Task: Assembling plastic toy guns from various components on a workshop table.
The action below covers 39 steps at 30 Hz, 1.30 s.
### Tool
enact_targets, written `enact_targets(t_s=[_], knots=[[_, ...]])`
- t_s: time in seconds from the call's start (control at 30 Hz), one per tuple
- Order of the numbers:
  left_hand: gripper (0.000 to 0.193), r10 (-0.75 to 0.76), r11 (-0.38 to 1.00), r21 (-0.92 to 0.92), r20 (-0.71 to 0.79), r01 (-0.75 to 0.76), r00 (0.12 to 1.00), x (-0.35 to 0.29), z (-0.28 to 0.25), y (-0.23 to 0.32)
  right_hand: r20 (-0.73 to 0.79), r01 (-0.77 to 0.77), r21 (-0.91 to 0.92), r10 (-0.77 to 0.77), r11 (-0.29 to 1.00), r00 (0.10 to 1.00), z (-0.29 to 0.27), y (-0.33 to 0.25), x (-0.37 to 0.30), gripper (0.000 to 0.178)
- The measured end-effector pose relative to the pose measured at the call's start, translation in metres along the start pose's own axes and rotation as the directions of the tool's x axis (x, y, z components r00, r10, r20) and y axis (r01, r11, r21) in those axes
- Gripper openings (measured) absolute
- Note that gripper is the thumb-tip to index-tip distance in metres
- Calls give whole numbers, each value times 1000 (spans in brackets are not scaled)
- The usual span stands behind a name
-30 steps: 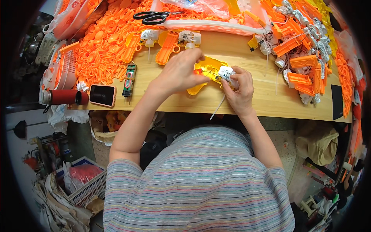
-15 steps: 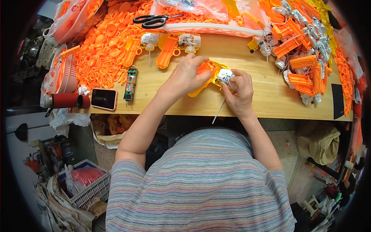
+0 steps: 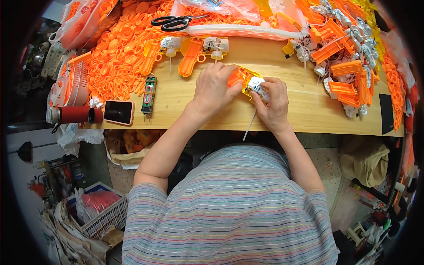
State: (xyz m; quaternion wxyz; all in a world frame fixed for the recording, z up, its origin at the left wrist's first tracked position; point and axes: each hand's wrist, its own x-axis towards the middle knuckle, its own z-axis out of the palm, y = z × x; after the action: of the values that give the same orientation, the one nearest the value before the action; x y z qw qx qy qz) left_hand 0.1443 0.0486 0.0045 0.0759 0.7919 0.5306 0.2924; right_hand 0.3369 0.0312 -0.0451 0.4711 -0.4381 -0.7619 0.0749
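Observation:
A yellow toy gun half-shell point(image 3: 251, 73) lies open side up on the table between my hands, an orange battery case point(image 3: 236, 76) in its handle. My left hand point(image 3: 214, 88) is curled over the handle end, its fingers gripping the orange and yellow parts and hiding most of the handle. In the front of the shell sits a white motor unit point(image 3: 255, 84). My right hand point(image 3: 272, 104) pinches this unit with thumb and fingers. A thin white tube point(image 3: 250, 124) slants down from it past the table's front edge.
Two similar toy gun halves point(image 3: 191, 57) lie beyond my left hand. Black-handled scissors point(image 3: 176, 23), a heap of orange parts point(image 3: 117, 57), a green-black battery pack point(image 3: 149, 95), a phone point(image 3: 119, 112) and a red flask point(image 3: 73, 115) surround them. Orange-white assemblies point(image 3: 346, 70) pile up at right.
My left hand has shifted slightly and now covers the yellow handle that showed below it. The shell has turned a little, and the tube's upper part has moved slightly left.

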Motion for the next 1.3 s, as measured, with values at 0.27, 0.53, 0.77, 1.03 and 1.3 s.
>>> enact_targets(t_s=[0.27, 0.53, 0.77, 1.03, 1.3], knots=[[35, -44, 989, -144, -64, 34, 997, -7, 11, 1, -27, 13, 1, -13, 1000, 1000, 0, -1, -1, 37], [34, -105, 986, -113, 177, 126, 979, 7, 7, -1, -23, 17, 14, -17, 1000, 1000, -1, 0, -1, 36], [29, 13, 1000, 10, 216, -16, 976, 15, 0, 13, -32, 25, 19, -24, 1000, 999, -1, -2, 2, 37], [23, -41, 994, 110, 365, 0, 930, 19, -5, 31, 72, -50, 175, 37, 983, 997, 1, 6, 9, 36], [27, 61, 997, -63, 250, -46, 966, 31, -9, -7, 96, 47, 204, -68, 978, 993, 2, 20, 21, 40]])
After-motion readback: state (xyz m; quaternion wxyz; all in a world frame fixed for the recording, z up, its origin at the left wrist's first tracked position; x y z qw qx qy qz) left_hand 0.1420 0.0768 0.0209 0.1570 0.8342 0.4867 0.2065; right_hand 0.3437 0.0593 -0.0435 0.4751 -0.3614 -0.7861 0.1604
